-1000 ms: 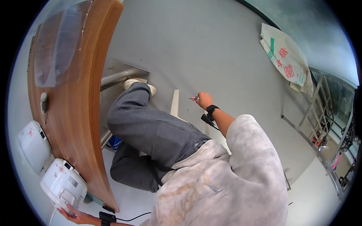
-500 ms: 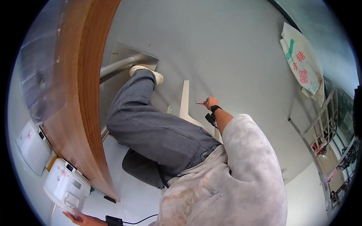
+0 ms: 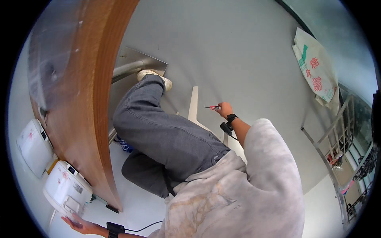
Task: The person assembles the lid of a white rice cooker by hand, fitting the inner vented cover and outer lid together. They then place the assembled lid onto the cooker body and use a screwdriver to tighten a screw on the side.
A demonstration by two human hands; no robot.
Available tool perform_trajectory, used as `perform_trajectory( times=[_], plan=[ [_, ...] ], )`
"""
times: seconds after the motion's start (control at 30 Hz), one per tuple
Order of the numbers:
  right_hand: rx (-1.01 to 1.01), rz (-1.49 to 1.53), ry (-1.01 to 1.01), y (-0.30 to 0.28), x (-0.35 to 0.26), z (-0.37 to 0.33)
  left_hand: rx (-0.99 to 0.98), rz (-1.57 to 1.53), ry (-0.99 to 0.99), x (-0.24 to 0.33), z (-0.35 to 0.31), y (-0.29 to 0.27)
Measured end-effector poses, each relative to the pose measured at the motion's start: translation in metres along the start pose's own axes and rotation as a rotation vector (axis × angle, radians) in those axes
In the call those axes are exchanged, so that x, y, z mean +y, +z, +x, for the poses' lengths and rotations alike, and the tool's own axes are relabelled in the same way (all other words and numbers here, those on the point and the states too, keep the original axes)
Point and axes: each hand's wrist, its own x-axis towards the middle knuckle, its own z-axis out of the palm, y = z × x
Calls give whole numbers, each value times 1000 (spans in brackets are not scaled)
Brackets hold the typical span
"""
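My right hand point(image 3: 225, 109) is closed round the handle of a small screwdriver point(image 3: 213, 107) with red and black on it. Its thin shaft points left, over the grey floor near a pale chair leg point(image 3: 194, 104). My left hand point(image 3: 78, 225), fingers stretched out and apart, is at the lower end of a white box-shaped appliance point(image 3: 65, 186) with pink flowers and a small dark display. Whether the fingertips touch its casing, I cannot tell. Both wrists wear black bands with small devices.
A wooden tabletop point(image 3: 97, 99) with a brown edge runs along the left. Beyond it is a second white appliance point(image 3: 33, 144). Under the table stands a metal leg on a square base plate point(image 3: 158, 65). To the right are a printed sack point(image 3: 315, 75) and a metal rack point(image 3: 323, 154).
My view has shifted slightly. The right hand has turned a little, still holding the screwdriver, and more of its shaft and handle shows. My left hand has risen slightly by the appliance.
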Motion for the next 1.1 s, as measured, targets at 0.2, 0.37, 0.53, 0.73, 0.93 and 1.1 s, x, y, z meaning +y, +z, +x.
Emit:
perform_trajectory(
  times=[0.2, 0.37, 0.53, 0.73, 0.93, 1.1],
  plan=[
    [163, 176, -108, -97, -12, -46, 25, -40, 106, -17, 1, 3],
    [220, 296, -159, -208, -58, -117, 197, 132, 209, 7, -14, 3],
    [263, 329, -306, -311, -133, -221, 42, -600, 107, 65, -58, 27],
    [115, 536, -553, -351, -214, -295, -1007, -1406, -201, 174, -95, 51],
    [-141, 535, -763, -341, -289, -309, -1316, -1760, -554, 168, -97, 53],
    [-308, 456, -888, -323, -342, -300, -1239, -1718, -744, 128, -108, 45]
  ],
)
